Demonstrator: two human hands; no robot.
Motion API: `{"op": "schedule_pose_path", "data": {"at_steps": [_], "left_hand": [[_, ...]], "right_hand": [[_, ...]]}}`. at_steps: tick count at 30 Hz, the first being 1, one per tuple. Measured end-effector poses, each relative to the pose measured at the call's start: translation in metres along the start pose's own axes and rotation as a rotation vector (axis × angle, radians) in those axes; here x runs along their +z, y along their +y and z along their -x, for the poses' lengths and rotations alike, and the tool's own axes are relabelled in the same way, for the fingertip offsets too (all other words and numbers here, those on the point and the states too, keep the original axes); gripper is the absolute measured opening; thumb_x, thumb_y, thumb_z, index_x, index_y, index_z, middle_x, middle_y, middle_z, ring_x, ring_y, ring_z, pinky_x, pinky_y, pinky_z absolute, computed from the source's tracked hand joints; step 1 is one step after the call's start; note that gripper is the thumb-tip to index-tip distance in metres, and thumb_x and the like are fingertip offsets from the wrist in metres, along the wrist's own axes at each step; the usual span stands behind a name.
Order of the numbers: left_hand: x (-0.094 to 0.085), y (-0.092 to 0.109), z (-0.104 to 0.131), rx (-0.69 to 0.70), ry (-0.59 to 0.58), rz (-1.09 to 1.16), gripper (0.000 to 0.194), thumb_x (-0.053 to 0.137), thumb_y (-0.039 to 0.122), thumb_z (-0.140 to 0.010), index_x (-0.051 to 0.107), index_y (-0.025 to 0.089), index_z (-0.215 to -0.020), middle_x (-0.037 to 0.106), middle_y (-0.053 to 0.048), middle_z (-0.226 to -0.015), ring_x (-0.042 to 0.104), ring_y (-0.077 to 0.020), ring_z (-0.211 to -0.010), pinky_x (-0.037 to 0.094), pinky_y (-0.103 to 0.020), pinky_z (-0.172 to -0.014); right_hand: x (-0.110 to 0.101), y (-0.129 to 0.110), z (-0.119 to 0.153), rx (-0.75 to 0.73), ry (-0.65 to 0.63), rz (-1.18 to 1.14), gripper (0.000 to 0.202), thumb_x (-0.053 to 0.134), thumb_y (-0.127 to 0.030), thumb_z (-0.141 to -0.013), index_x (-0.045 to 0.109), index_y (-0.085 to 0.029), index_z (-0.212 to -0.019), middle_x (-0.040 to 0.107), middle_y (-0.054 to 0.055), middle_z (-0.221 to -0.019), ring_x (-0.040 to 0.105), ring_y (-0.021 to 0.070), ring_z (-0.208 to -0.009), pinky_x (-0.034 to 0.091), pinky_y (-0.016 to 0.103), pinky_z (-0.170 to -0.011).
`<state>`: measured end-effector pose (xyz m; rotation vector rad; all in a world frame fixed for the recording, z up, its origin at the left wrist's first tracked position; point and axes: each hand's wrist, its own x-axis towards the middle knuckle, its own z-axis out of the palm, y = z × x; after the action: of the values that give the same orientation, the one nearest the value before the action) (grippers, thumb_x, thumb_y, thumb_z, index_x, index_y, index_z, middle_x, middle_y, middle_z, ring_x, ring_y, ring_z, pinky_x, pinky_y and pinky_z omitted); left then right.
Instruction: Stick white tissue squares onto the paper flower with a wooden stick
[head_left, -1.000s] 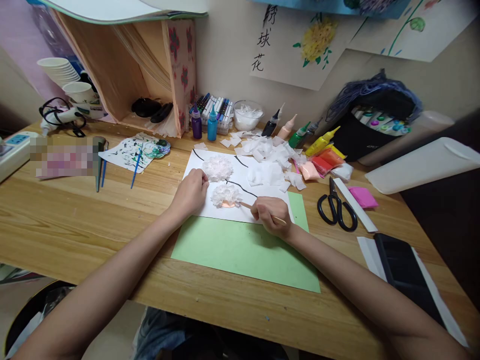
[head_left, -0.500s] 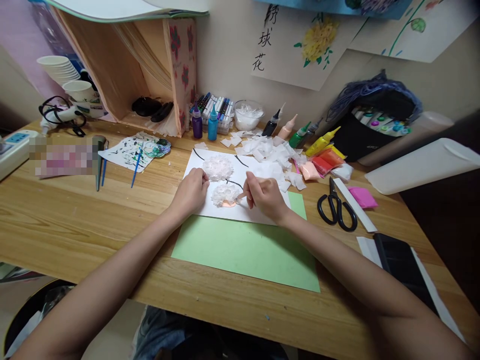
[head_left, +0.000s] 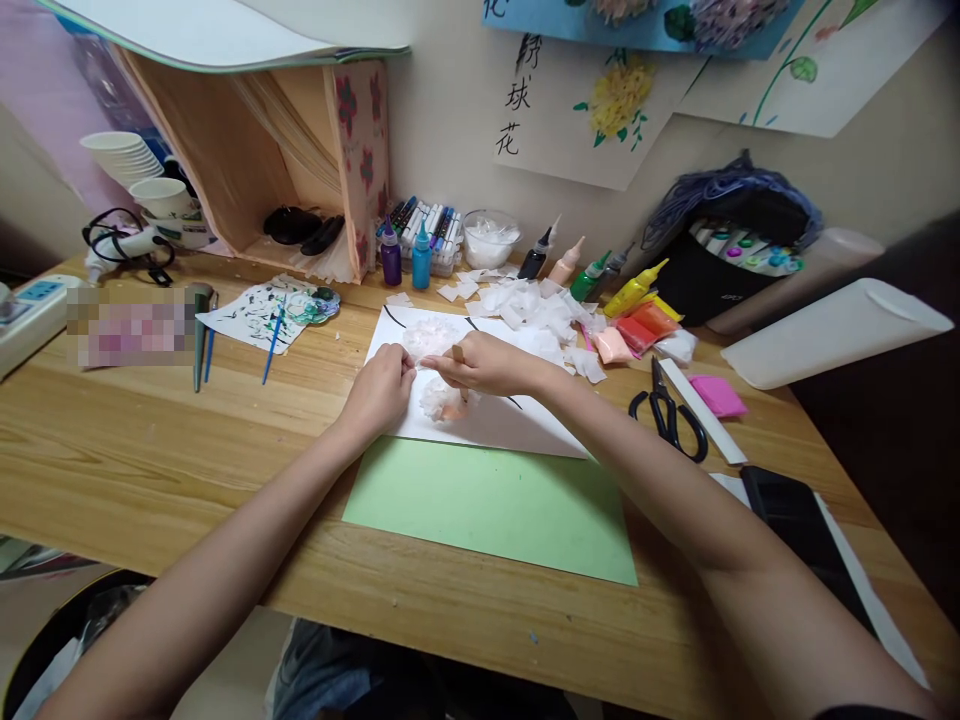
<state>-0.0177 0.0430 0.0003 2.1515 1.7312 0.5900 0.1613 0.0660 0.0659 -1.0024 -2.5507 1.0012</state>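
Observation:
My left hand rests at the left edge of a white sheet of paper, fingers pinched; what they hold, if anything, is too small to make out. My right hand reaches across the sheet, its fingertips close to the left ones. A thin brown stick stands upright in its grip, its lower end over the lower flower. Two fluffy white tissue-paper flowers are on the sheet; the upper one is partly covered by my right hand. The lower flower shows a bare peach patch.
A green sheet lies under the white one. Behind are loose tissue pieces, paint bottles and a glass bowl. Black scissors and soft clay packets are at right, brushes at left.
My right hand has moved left and up from the lower flower to beside my left hand, turning the stick upright. The left hand stays in place. The view has tilted slightly upward.

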Motion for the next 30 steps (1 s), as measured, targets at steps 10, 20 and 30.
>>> {"op": "schedule_pose_path", "data": {"at_steps": [10,20,30], "left_hand": [[-0.003,-0.002,-0.001,-0.022,-0.039,0.027,0.005,0.044,0.022,-0.083,0.049,0.020,-0.084,0.058,-0.004,-0.088,0.055,-0.0190,-0.081,0.040,-0.031,-0.069],[-0.003,-0.002,0.001,-0.047,-0.014,0.039,0.006,0.043,0.023,-0.084,0.049,0.021,-0.085,0.059,-0.004,-0.089,0.055,-0.0184,-0.081,0.039,-0.030,-0.067],[-0.005,0.001,0.003,-0.071,-0.001,0.056,0.008,0.043,0.021,-0.083,0.050,0.020,-0.088,0.061,-0.005,-0.091,0.056,-0.0196,-0.083,0.039,-0.030,-0.067]], "right_hand": [[-0.020,0.070,0.076,0.077,0.804,-0.169,0.029,0.048,-0.045,-0.089,0.056,-0.019,-0.079,0.062,0.004,-0.079,0.059,0.0161,-0.075,0.045,0.028,-0.069],[0.025,0.071,0.058,0.235,0.738,0.142,0.020,0.066,-0.027,-0.074,0.048,-0.019,-0.073,0.059,0.001,-0.073,0.055,0.0172,-0.067,0.037,0.027,-0.062],[0.014,0.046,0.079,0.102,0.822,-0.273,0.022,0.064,-0.029,-0.078,0.045,-0.020,-0.072,0.057,0.001,-0.080,0.057,0.0142,-0.071,0.044,0.028,-0.066]]}}
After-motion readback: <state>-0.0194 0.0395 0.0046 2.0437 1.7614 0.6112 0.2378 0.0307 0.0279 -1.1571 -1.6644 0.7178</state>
